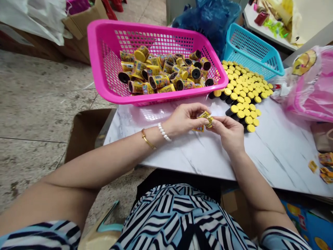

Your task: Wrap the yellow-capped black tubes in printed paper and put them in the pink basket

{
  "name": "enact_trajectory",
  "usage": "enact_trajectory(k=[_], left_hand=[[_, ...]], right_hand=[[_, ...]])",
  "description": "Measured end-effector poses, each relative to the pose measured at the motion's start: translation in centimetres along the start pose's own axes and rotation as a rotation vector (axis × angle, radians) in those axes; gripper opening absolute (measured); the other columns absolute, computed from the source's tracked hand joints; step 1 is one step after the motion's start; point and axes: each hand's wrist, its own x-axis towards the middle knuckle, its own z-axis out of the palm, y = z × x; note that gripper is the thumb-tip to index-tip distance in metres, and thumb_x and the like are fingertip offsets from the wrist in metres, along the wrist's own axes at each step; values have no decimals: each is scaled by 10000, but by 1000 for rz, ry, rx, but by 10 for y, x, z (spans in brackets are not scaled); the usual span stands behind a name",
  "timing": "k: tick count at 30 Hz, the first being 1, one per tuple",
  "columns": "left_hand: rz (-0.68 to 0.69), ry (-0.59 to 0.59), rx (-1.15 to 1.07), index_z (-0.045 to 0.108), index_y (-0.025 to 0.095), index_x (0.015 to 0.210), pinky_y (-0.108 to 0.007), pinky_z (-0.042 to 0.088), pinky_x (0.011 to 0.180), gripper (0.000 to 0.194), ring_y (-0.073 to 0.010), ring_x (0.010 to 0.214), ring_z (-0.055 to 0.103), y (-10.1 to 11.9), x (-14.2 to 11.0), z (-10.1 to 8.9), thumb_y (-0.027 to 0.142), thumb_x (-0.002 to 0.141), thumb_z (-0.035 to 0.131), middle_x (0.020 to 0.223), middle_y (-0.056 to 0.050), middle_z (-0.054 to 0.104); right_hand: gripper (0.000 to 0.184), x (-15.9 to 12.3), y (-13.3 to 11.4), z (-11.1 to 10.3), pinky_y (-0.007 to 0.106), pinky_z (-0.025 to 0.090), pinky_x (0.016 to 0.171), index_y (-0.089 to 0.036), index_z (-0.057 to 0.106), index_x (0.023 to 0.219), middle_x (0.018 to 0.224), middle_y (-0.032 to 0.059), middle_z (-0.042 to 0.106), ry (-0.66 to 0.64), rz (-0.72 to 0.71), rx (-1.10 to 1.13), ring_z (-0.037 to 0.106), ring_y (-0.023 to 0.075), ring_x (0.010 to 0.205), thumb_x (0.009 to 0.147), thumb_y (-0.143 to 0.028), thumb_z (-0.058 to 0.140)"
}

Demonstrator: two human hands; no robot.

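Observation:
Over the table (187, 156), my left hand (186, 118) and my right hand (229, 133) meet at a small yellow printed sleeve label (206, 118). Both thumbs and fingers pinch it from either side. Just under my left fingertips, another printed label (198, 128) lies on the table, partly covered. To the right of my right hand stand many small black containers with yellow caps (240, 113), packed in upright rows. Beyond my hands, a pink basket (156, 99) holds a heap of similar containers wrapped in yellow printed sleeves (159, 80), lying at all angles.
A blue basket (256, 66) sits behind the capped containers, beside a dark blue plastic bag (208, 21). At right are a pink bag (312, 83) and loose labels (326, 166) near the table edge. A cardboard box (83, 132) stands on the floor at left.

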Motion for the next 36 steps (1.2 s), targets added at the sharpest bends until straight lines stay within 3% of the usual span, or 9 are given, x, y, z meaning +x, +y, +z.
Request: enact_trajectory(k=[4, 8, 14, 19, 22, 27, 32, 34, 36], left_hand=[[-8, -33, -12, 761, 128, 997, -272, 525, 737, 394, -137, 765, 668, 2, -1, 2, 330, 707, 934, 874, -41, 742], [-142, 58, -139, 694, 121, 960, -262, 520, 644, 479, -108, 624, 628, 3, 1, 1, 458, 728, 943, 781, -29, 717], [-244, -86, -264, 717, 118, 917, -252, 505, 597, 485, -121, 629, 648, 8, 2, -6, 513, 737, 935, 791, -69, 733], [-246, -34, -217, 733, 111, 916, -242, 502, 584, 358, -118, 626, 658, 7, 4, -10, 345, 745, 945, 787, -68, 736], [-239, -12, -189, 709, 117, 929, -248, 521, 584, 354, -130, 622, 680, 6, 4, -8, 352, 776, 925, 784, -68, 742], [-214, -22, -22, 687, 118, 857, -248, 508, 543, 418, -126, 548, 645, 9, 3, -7, 508, 864, 838, 697, -71, 718], [-165, -81, 54, 738, 108, 988, -262, 536, 639, 423, -139, 670, 671, 7, 2, -10, 456, 798, 888, 817, -79, 754], [-128, -79, 70, 745, 116, 1004, -279, 547, 691, 407, -152, 724, 684, 5, 2, -10, 413, 771, 897, 868, -75, 761], [-26, -44, 143, 757, 137, 1029, -288, 546, 733, 371, -162, 774, 686, 4, 1, -9, 369, 770, 887, 903, -64, 757]], right_hand=[[483, 11, 0, -8, 311, 700, 688, -221, 793, 1051, 840, 6, 808, -90, 161, 182, 775, 153, 699, 717, -541, 930], [556, 8, -3, -12, 327, 704, 728, -327, 732, 1322, 902, -27, 805, -220, -31, 72, 793, 151, 733, 806, -454, 894], [304, -2, -2, -11, 350, 692, 773, -299, 828, 1143, 992, 7, 825, -165, -331, -170, 774, 160, 761, 843, -313, 874], [474, -1, 1, -9, 369, 702, 842, -295, 758, 1256, 1050, 15, 804, -114, -303, -153, 793, 175, 851, 808, -349, 903], [410, -3, 2, -7, 371, 694, 919, -254, 760, 1185, 1085, 40, 802, -81, -319, -193, 798, 193, 961, 811, -350, 897], [375, -6, 2, -9, 438, 687, 1002, -256, 767, 1211, 1174, 56, 810, -59, -464, -331, 804, 227, 1042, 848, -280, 858], [345, -6, 0, -14, 442, 712, 955, -298, 804, 1188, 1290, 64, 770, -48, -631, -470, 787, 253, 1111, 851, -233, 848], [320, -6, -1, -12, 441, 718, 924, -288, 817, 1139, 1212, 62, 788, -20, -589, -447, 801, 240, 1015, 826, -262, 877], [305, -6, -2, -9, 442, 722, 887, -259, 820, 1074, 1086, 55, 819, 1, -425, -315, 810, 229, 906, 790, -324, 913]])
